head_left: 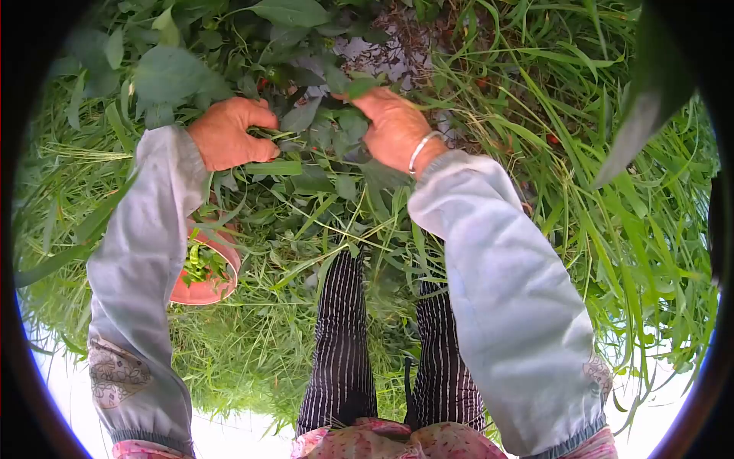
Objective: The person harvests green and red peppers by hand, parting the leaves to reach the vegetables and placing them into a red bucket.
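Note:
My left hand [233, 134] is among the leaves of a bushy green plant [313, 180], its thumb and forefinger apart with a gap between them. No held thing shows there; the other fingers are partly hidden. Across from it, my right hand [397, 130] reaches into the same foliage with its fingers stretched out, and leaves cover the fingertips. A white bracelet [423, 151] circles that wrist. Small red spots, perhaps fruits, show between the leaves near both hands. Below my left forearm, a pink bucket [202, 292] holds green peppers [200, 262], partly hidden by the sleeve.
Tall grass [589, 206] grows thickly on the right, with more grass [237, 344] around my legs. A large blurred leaf [634, 130] hangs close to the camera at right. Pale ground covering [386, 57] strewn with dry debris lies beyond my hands.

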The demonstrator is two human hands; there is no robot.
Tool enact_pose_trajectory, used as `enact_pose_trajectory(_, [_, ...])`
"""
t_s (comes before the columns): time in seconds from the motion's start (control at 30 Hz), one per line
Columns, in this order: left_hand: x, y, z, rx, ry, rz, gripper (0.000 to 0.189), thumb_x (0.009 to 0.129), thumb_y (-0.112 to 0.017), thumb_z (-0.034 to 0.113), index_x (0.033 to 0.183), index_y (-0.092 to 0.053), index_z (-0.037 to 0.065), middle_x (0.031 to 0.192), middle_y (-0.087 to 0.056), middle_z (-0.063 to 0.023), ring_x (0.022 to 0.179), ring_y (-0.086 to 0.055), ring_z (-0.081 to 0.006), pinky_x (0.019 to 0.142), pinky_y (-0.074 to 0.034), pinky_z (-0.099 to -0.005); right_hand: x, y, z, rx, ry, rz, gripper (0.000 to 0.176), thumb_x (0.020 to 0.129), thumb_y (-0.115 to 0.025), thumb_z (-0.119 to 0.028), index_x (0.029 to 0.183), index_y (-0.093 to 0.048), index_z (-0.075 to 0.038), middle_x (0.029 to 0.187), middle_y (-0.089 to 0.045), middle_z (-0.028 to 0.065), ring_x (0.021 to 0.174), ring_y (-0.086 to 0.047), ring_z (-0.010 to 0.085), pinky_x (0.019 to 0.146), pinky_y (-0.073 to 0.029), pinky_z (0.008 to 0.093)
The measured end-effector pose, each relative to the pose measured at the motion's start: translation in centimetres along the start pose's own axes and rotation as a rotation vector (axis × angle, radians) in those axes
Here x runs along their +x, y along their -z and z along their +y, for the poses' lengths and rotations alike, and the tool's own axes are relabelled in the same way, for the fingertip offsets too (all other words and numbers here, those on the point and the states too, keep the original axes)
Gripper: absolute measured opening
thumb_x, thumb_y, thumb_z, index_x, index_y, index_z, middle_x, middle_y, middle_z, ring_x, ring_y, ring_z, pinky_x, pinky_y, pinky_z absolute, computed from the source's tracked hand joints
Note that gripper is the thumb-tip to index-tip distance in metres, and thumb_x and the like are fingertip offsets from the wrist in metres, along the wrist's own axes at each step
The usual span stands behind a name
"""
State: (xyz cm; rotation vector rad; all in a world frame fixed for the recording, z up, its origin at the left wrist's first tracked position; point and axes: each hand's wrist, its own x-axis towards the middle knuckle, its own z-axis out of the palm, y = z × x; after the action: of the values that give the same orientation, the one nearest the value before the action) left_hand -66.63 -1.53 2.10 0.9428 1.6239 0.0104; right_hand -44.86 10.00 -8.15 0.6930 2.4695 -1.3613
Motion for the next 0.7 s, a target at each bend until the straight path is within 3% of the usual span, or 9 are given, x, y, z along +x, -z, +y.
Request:
enact_pose_trajectory(0.07, [-0.3,1.1,0.1,0.026,0.011,-0.072,0.028,0.065,-0.072,0.016,0.089,-0.067,0.004,0.09,-0.058,-0.0097,0.092,-0.057,-0.028,0.082,-0.043,-0.0342,0.5,1.5,-2.9,-0.071,-0.128,-0.282,0.046,0.073,-0.05,-0.002,0.118,-0.053,-0.009,0.102,-0.061,0.0205,0.097,-0.057,0.0364,0.091,-0.045,0.0379])
enact_pose_trajectory(0.1, [-0.5,1.6,-0.2,0.037,0.02,-0.104,0.028,0.064,-0.073,0.015,0.089,-0.066,0.004,0.09,-0.057,-0.0095,0.093,-0.056,-0.028,0.083,-0.042,-0.0341,0.6,0.0,-0.5,-0.145,-0.003,-0.342,0.043,0.072,-0.052,-0.006,0.115,-0.056,-0.007,0.104,-0.061,0.021,0.099,-0.057,0.0353,0.089,-0.045,0.0385])
enact_pose_trajectory(0.17, [-1.0,1.3,-1.4,0.128,-0.035,-0.09,0.038,0.064,-0.074,0.019,0.098,-0.064,0.004,0.095,-0.057,-0.0088,0.096,-0.056,-0.0297,0.085,-0.043,-0.0354,-1.2,3.2,-2.3,0.074,-0.074,-0.222,0.038,0.073,-0.05,0.0,0.11,-0.058,-0.005,0.1,-0.062,0.019,0.095,-0.059,0.0329,0.086,-0.046,0.0385])
enact_pose_trajectory(0.23, [-1.2,0.9,-1.5,0.192,-0.071,-0.047,0.043,0.065,-0.074,0.021,0.102,-0.062,0.004,0.097,-0.057,-0.0085,0.097,-0.056,-0.0305,0.086,-0.043,-0.0361,-3.7,3.6,0.7,0.497,-0.177,-0.191,0.016,0.079,-0.06,-0.011,0.094,-0.066,-0.009,0.092,-0.066,0.0118,0.083,-0.062,0.0282,0.08,-0.048,0.0358])
enact_pose_trajectory(0.3, [-0.4,1.0,-2.4,0.151,-0.095,-0.1,0.044,0.067,-0.074,0.02,0.105,-0.061,0.004,0.1,-0.057,-0.0099,0.1,-0.055,-0.0307,0.087,-0.043,-0.0369,-6.8,5.6,1.2,0.347,-0.169,-0.369,0.03,0.073,-0.046,0.011,0.09,-0.064,-0.006,0.083,-0.064,0.0077,0.088,-0.061,0.0256,0.081,-0.048,0.0325])
enact_pose_trajectory(0.47, [0.4,-1.2,-2.2,0.247,-0.027,0.086,0.031,0.069,-0.072,0.013,0.096,-0.06,0.004,0.098,-0.058,-0.0084,0.094,-0.057,-0.0298,0.08,-0.044,-0.0372,-13.6,5.8,3.9,-0.145,0.076,-0.603,0.029,0.07,-0.054,0.007,0.084,-0.067,-0.015,0.084,-0.065,0.0031,0.101,-0.056,0.0233,0.091,-0.042,0.0357])
enact_pose_trajectory(0.5, [0.2,-1.8,-2.0,0.242,-0.008,0.154,0.029,0.069,-0.071,0.012,0.094,-0.06,0.004,0.097,-0.059,-0.0081,0.093,-0.057,-0.0299,0.079,-0.044,-0.0374,-14.3,5.4,3.6,-0.226,0.058,-0.741,0.03,0.071,-0.054,0.003,0.083,-0.069,-0.019,0.094,-0.065,0.0001,0.109,-0.052,0.0227,0.098,-0.036,0.0398])
enact_pose_trajectory(0.6, [0.4,-2.8,-2.8,-0.035,-0.154,0.265,0.021,0.071,-0.068,0.005,0.091,-0.061,0.007,0.088,-0.058,-0.0079,0.084,-0.058,-0.026,0.074,-0.045,-0.0335,-17.2,0.6,5.6,-0.703,0.168,-0.726,0.024,0.075,-0.052,-0.006,0.089,-0.068,-0.018,0.105,-0.062,-0.0009,0.113,-0.049,0.0221,0.102,-0.03,0.0404])
enact_pose_trajectory(0.7, [0.3,-3.0,-4.0,-0.455,-0.258,0.363,0.017,0.074,-0.066,0.003,0.09,-0.061,0.003,0.082,-0.058,-0.0034,0.076,-0.055,-0.0169,0.071,-0.044,-0.028,-14.7,-0.3,1.2,-0.619,0.011,-0.712,0.024,0.076,-0.051,-0.012,0.095,-0.066,-0.016,0.109,-0.06,0.0018,0.113,-0.048,0.0219,0.103,-0.027,0.0412])
